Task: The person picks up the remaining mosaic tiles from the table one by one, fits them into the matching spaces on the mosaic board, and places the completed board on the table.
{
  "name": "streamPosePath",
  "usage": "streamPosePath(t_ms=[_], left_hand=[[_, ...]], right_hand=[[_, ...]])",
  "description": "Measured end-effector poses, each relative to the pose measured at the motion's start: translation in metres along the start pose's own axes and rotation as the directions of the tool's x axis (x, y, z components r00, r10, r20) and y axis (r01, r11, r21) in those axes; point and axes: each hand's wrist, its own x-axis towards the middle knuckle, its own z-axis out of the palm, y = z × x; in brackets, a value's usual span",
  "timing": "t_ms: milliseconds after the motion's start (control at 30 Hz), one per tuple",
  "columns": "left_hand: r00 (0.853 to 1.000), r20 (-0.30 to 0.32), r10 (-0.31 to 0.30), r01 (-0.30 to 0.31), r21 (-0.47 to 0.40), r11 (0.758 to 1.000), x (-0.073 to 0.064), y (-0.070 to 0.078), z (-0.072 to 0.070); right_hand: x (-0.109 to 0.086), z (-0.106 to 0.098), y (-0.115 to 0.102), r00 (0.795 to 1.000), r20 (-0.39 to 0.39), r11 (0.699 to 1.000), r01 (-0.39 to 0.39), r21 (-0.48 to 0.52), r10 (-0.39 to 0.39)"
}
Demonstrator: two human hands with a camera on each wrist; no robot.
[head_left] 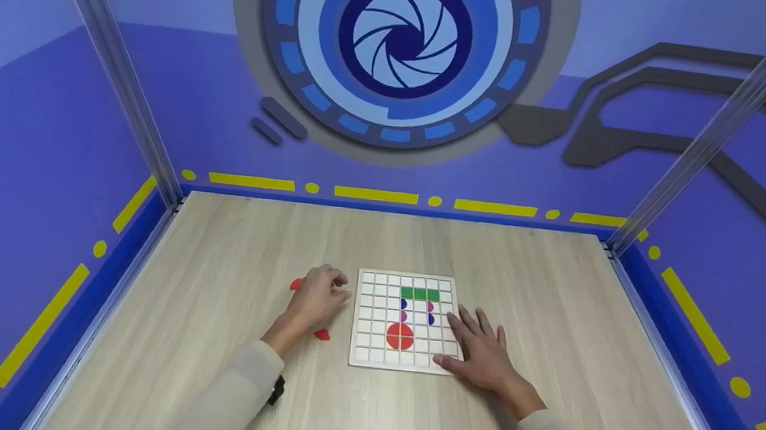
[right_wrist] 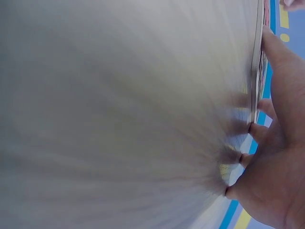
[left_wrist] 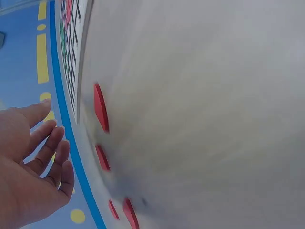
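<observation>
A square white grid board (head_left: 372, 365) lies flat on the table. It bears a red disc of quarter pieces (head_left: 393, 342), a green row (head_left: 420, 294) and small blue and pink half-round pieces. My left hand (head_left: 316, 297) hovers just left of the board, fingers loosely bent and holding nothing. Below it, several loose red pieces lie on the table in the left wrist view, among them a nearer red piece (left_wrist: 101, 109). My right hand (head_left: 483, 355) rests at the board's right edge with fingers spread, the thumb on its lower right corner.
The wooden table (head_left: 274, 234) is enclosed by blue walls (head_left: 208, 108) at the back and sides. Metal posts stand at both rear corners. From the head, one red piece (head_left: 296, 284) shows behind the left hand and another red piece (head_left: 322, 335) nearer the front.
</observation>
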Motion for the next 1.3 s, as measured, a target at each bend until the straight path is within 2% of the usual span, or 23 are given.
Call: streamPosePath(t_ms=[167,267,433,533,867,1300], left_hand=[[0.997,-0.056,-0.044,0.044,-0.002,0.999,-0.005,-0.02,-0.019],[0.995,-0.068,-0.068,0.068,-0.006,0.998,-0.008,-0.031,-0.029],[0.992,-0.094,-0.08,0.083,0.023,0.996,-0.01,-0.045,-0.038],[0.988,-0.104,-0.112,0.117,0.041,0.992,-0.011,-0.052,-0.041],[0.981,-0.1,-0.169,0.175,0.055,0.983,-0.01,-0.07,-0.039],[0.969,-0.118,-0.218,0.221,0.009,0.975,-0.007,-0.07,-0.034]], right_hand=[[-0.001,0.001,0.0,1.0,0.005,1.0,-0.01,-0.008,0.01],[-0.001,0.001,0.0,1.0,0.004,1.0,-0.012,-0.014,0.012],[0.001,0.0,0.0,1.0,0.019,1.0,-0.014,-0.01,0.014],[0.002,0.0,0.0,1.0,0.019,1.0,-0.006,0.004,0.006],[-0.001,-0.001,-0.001,1.0,-0.004,1.0,0.005,0.008,-0.005],[-0.001,-0.002,-0.001,1.0,0.011,1.0,-0.005,0.005,0.005]])
